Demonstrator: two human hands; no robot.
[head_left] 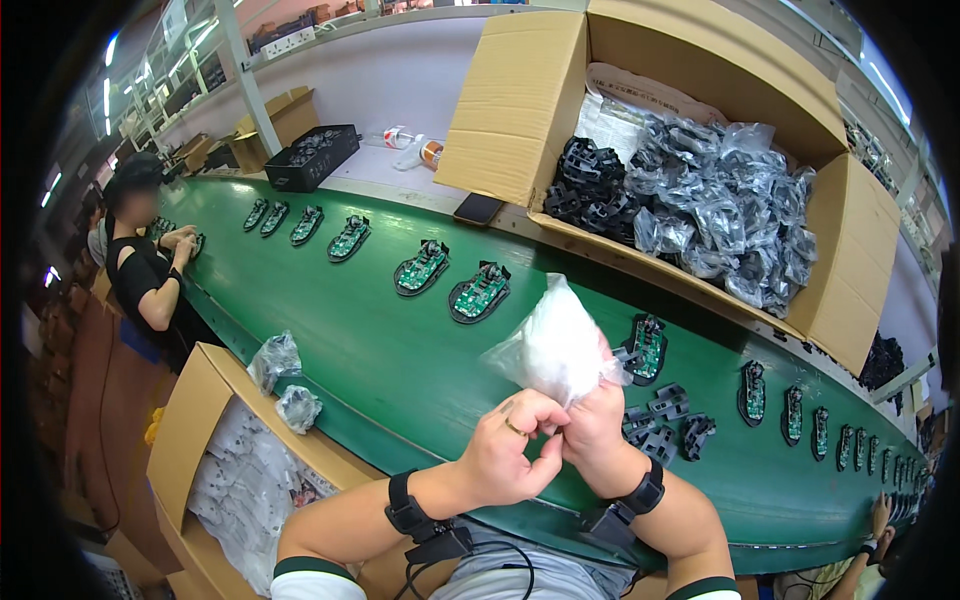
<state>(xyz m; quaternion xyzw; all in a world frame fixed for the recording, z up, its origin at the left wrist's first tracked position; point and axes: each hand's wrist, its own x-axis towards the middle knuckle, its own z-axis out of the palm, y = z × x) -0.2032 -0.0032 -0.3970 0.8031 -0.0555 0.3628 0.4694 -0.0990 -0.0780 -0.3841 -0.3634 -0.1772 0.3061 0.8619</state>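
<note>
Head cam, left of a worn fisheye pair, looked down and ahead across the green surface [400, 355]. Left hand [515, 450] and right hand [598, 425] were close, below centre; straight edges bowed toward rim.

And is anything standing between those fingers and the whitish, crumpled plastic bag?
Nothing visible: the bare right hand grips the whitish, crumpled plastic bag directly, and the left hand is at its lower end, with no object between.
</note>
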